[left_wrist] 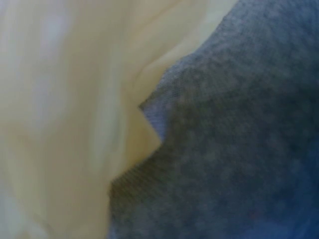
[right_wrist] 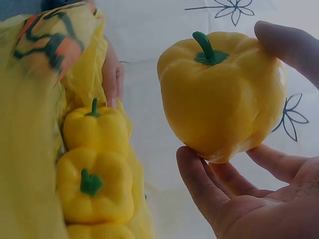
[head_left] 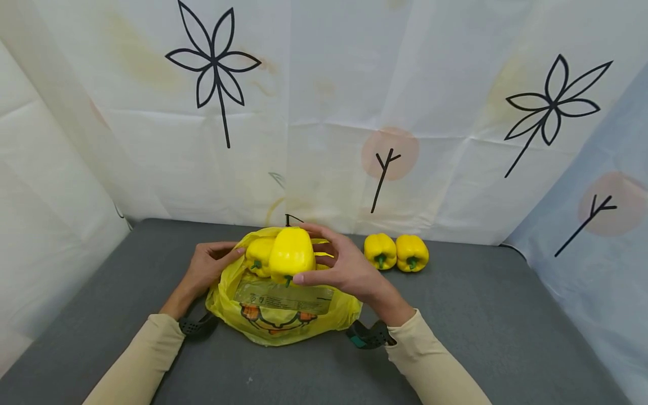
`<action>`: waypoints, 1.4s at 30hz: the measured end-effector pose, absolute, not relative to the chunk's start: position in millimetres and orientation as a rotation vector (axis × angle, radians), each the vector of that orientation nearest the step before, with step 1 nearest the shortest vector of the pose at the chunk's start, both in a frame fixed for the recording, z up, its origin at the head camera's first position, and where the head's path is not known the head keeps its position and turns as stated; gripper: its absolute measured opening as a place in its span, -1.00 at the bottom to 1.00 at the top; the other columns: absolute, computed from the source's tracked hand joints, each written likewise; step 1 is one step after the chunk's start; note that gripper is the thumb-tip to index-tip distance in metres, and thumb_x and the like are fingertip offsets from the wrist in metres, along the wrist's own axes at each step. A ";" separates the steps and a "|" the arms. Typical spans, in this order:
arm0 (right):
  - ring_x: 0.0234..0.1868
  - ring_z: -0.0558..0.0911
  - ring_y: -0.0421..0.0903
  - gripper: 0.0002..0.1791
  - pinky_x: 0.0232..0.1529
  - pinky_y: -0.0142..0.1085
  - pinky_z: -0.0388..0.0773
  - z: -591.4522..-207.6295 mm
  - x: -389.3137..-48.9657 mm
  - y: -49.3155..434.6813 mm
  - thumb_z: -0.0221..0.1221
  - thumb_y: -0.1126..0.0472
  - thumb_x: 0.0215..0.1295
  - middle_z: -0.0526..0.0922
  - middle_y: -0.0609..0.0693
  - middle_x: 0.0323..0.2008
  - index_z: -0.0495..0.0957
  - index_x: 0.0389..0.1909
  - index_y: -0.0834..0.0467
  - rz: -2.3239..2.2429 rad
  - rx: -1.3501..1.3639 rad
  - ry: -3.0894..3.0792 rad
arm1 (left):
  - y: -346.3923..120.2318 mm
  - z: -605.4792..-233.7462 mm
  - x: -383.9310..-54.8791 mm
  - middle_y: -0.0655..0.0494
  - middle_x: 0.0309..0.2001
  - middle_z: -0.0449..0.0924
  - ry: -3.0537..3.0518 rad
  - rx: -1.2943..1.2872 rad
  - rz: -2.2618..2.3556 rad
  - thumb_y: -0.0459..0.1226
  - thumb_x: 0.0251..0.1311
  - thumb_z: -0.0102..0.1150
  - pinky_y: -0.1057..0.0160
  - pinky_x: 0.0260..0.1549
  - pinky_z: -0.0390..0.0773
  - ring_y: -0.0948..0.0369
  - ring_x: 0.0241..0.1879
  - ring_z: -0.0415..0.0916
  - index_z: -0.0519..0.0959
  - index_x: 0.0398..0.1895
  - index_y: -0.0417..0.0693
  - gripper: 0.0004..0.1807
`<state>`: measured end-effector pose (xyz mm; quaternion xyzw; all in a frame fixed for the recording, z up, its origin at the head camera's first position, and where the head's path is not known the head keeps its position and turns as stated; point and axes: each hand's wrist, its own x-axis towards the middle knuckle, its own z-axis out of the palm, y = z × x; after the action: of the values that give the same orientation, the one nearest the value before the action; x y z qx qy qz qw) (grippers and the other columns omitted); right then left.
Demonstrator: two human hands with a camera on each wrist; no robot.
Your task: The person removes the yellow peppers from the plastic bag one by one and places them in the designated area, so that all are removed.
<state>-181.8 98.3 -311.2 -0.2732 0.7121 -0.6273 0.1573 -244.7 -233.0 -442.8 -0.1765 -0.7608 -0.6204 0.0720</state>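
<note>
My right hand [head_left: 349,264] grips a yellow bell pepper [head_left: 292,254] with its green stem, thumb on one side and fingers on the other. In the right wrist view this bell pepper [right_wrist: 219,94] is held up apart from the others. Below it in the head view lies a yellow plastic bag [head_left: 273,332] with orange and black print, its mouth open. My left hand [head_left: 205,270] holds the bag's left edge, the thumb at the rim. Inside the bag sit several more yellow peppers [right_wrist: 94,184] in a row. In the left wrist view only bag film [left_wrist: 65,119] and grey cloth show.
Two more yellow peppers [head_left: 381,251] stand side by side on the grey table [head_left: 455,326], right of the bag near the back edge. A white printed curtain [head_left: 324,112] hangs behind the table. Dark bands [head_left: 370,334] circle both wrists.
</note>
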 end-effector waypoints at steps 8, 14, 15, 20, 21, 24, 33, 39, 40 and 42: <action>0.37 0.40 0.12 -0.04 0.24 -0.05 0.54 -314.9 -182.9 120.6 0.46 0.22 0.20 0.20 0.08 0.46 0.18 0.57 0.01 -1.783 -0.732 2.053 | -231.7 -441.4 -244.8 0.22 -0.12 0.75 -2.289 -0.504 -1.875 -0.31 0.41 0.24 0.24 -0.28 0.74 0.24 -0.23 0.72 0.64 0.11 -0.42 -0.65; 0.36 0.42 0.16 -0.05 0.16 -0.05 0.60 -316.7 -181.5 139.2 0.45 0.22 0.21 0.16 0.11 0.46 0.17 0.57 -0.01 -1.786 -0.679 2.061 | -231.3 -441.8 -244.2 0.21 -0.11 0.75 -2.299 -0.477 -1.878 -0.30 0.41 0.25 0.24 -0.28 0.74 0.24 -0.23 0.72 0.63 0.12 -0.43 -0.64; 0.34 0.43 0.18 -0.05 0.14 -0.06 0.61 -317.1 -181.0 142.7 0.45 0.23 0.22 0.16 0.12 0.47 0.17 0.57 0.00 -1.784 -0.676 2.066 | -231.4 -441.8 -244.3 0.21 -0.11 0.75 -2.303 -0.478 -1.877 -0.30 0.41 0.25 0.24 -0.27 0.74 0.24 -0.23 0.72 0.63 0.12 -0.42 -0.64; 0.33 0.47 0.17 -0.04 0.12 -0.07 0.62 -319.6 -179.5 160.6 0.44 0.25 0.22 0.20 0.13 0.44 0.14 0.58 0.02 -1.778 -0.654 2.089 | -231.9 -442.4 -245.1 0.20 -0.10 0.75 -2.304 -0.494 -1.883 -0.28 0.42 0.24 0.23 -0.26 0.74 0.23 -0.22 0.72 0.63 0.13 -0.40 -0.63; 0.32 0.47 0.18 -0.04 0.12 -0.07 0.62 -320.1 -179.5 164.2 0.43 0.25 0.23 0.20 0.14 0.43 0.14 0.58 0.03 -1.778 -0.651 2.097 | -231.9 -442.5 -245.1 0.20 -0.09 0.75 -2.305 -0.500 -1.884 -0.28 0.42 0.24 0.23 -0.26 0.74 0.23 -0.21 0.72 0.62 0.14 -0.41 -0.63; 0.32 0.46 0.21 -0.04 0.11 -0.07 0.62 -321.3 -180.0 174.8 0.42 0.24 0.25 0.19 0.16 0.43 0.12 0.59 0.05 -1.774 -0.646 2.130 | -232.3 -443.1 -245.0 0.21 -0.10 0.75 -2.300 -0.500 -1.895 -0.28 0.42 0.24 0.22 -0.26 0.74 0.23 -0.21 0.72 0.62 0.14 -0.41 -0.63; 0.28 0.46 0.18 -0.07 0.07 -0.18 0.64 -319.3 -180.9 202.0 0.40 0.31 0.25 0.25 0.17 0.37 0.14 0.58 0.08 -1.782 -0.612 2.218 | -233.4 -442.8 -244.8 0.21 -0.11 0.75 -2.292 -0.505 -1.901 -0.29 0.43 0.22 0.22 -0.27 0.74 0.22 -0.22 0.72 0.61 0.14 -0.43 -0.63; 0.24 0.50 0.09 -0.10 0.07 -0.24 0.64 -322.9 -180.2 217.2 0.36 0.35 0.28 0.26 0.20 0.34 0.13 0.58 0.14 -1.774 -0.609 2.277 | -231.9 -441.2 -243.5 0.21 -0.11 0.75 -2.285 -0.506 -1.899 -0.30 0.42 0.23 0.23 -0.27 0.74 0.23 -0.22 0.72 0.62 0.13 -0.42 -0.64; 0.25 0.49 0.10 -0.10 0.07 -0.25 0.64 -324.0 -180.2 219.4 0.36 0.35 0.29 0.25 0.20 0.35 0.12 0.58 0.15 -1.775 -0.603 2.280 | -231.6 -440.9 -243.3 0.22 -0.11 0.75 -2.285 -0.505 -1.899 -0.30 0.42 0.24 0.23 -0.27 0.74 0.23 -0.22 0.72 0.62 0.13 -0.42 -0.64; 0.29 0.47 0.14 -0.10 0.08 -0.27 0.63 -325.2 -179.7 223.0 0.35 0.35 0.30 0.24 0.21 0.37 0.10 0.59 0.15 -1.770 -0.593 2.299 | -231.2 -440.5 -242.8 0.22 -0.11 0.75 -2.283 -0.504 -1.900 -0.30 0.42 0.24 0.23 -0.27 0.74 0.23 -0.22 0.72 0.63 0.13 -0.42 -0.64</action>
<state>-179.7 223.0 -325.2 -0.1995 0.7733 -0.5951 0.0899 -242.8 -231.2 -440.5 -0.1671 -0.7562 -0.6293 0.0646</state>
